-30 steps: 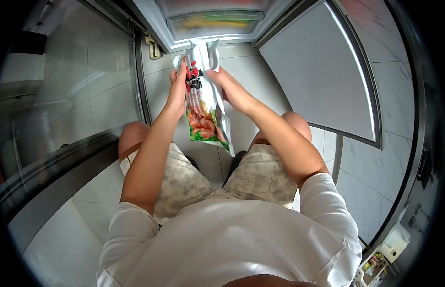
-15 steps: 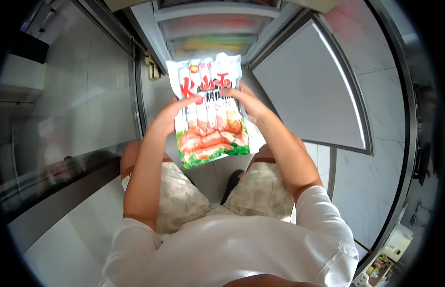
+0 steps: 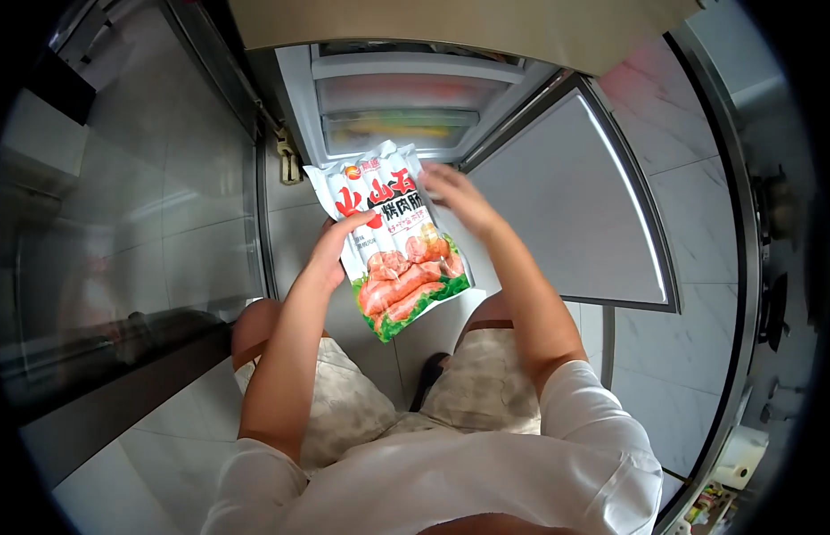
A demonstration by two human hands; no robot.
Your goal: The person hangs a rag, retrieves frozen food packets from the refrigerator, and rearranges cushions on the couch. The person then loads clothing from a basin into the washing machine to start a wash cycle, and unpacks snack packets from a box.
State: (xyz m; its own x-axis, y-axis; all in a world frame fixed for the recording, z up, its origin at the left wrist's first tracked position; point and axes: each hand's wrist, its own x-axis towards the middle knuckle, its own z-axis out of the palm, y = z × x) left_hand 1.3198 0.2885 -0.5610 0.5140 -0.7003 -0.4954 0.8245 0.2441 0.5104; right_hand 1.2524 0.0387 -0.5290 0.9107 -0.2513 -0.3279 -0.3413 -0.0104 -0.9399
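Observation:
A bag of sausages [image 3: 406,241], white with red and black lettering and sausages pictured on green leaves, is tilted in front of me above my knees. My left hand [image 3: 333,248] grips its left edge, thumb across the front and the other fingers behind it. Beside the upper right edge is my right hand [image 3: 455,196], slightly blurred, its fingers stretched out close to the bag and not wrapped round it. Just beyond the bag stands the open freezer compartment [image 3: 402,67] with its drawers; the lower drawer [image 3: 402,130] shows yellow and green contents through its clear front.
The freezer door [image 3: 567,196] stands swung out to the right. On the left are dark glass panels [image 3: 179,196] and a metal frame. My bent knees flank the tiled floor [image 3: 366,357]. A paper roll [image 3: 740,457] is at the lower right.
The bag has tilted and come slightly lower in view. My right hand has come off its front to beside its edge, while my left hand keeps hold. More of the fridge front shows.

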